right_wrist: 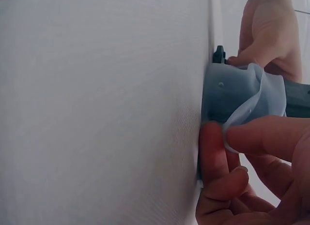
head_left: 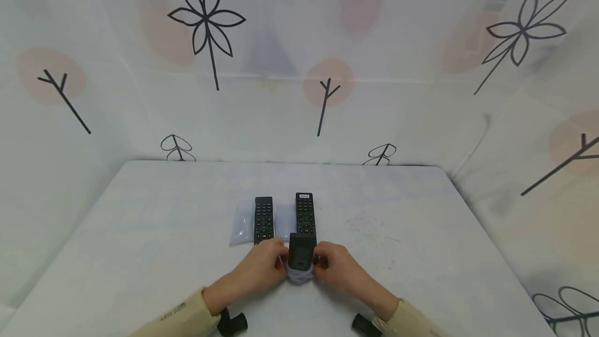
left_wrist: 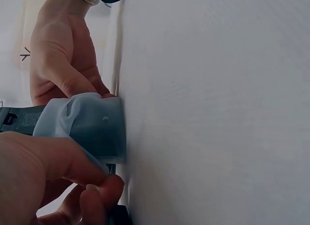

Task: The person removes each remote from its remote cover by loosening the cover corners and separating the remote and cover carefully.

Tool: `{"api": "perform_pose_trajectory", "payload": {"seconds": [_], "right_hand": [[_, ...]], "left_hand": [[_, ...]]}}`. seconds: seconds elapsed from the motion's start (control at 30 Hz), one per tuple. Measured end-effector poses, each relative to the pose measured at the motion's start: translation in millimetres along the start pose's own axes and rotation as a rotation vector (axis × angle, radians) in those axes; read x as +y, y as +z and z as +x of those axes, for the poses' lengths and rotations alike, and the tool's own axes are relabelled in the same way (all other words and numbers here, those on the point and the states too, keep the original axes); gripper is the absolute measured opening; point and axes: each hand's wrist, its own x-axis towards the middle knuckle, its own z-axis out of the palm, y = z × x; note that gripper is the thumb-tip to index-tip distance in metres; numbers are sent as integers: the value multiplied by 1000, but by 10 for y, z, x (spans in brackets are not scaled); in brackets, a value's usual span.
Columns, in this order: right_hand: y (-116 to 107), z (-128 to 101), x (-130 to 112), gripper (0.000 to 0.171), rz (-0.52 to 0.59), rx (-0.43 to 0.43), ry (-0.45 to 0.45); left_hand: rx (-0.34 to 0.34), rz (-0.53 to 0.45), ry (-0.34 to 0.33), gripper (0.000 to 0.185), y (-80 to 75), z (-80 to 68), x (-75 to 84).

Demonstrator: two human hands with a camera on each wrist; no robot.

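Both hands are gripping one black remote [head_left: 300, 251] near the table's [head_left: 140, 222] front edge: the left hand [head_left: 262, 267] and right hand [head_left: 338, 265] are each pinching its pale silicone sleeve [head_left: 299, 274]. Two more remotes [head_left: 264, 219] and clear sleeves [head_left: 242, 229] are lying just behind.

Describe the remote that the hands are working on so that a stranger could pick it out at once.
Start at the white table and find the row of black remotes near its middle. The one meant is the nearest remote, standing just in front of the right-hand remote, between the left hand and the right hand. It alone has a translucent bluish sleeve bunched over its near end.
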Motion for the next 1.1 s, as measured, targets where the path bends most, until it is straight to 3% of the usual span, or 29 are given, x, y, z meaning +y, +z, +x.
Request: {"api": "perform_pose_trajectory", "payload": {"seconds": [0.23,0.67,1.1], "right_hand": [[-18,-18,5,20,-1,19,8],[-106,-81,-19,20,16,106,-5],[-334,-110,-83,16,116,89,-10]], "left_hand": [[63,27,6,20,40,1,7],[36,11,-36,20,27,-14,56],[37,24,-36,20,42,-15,43]]}}
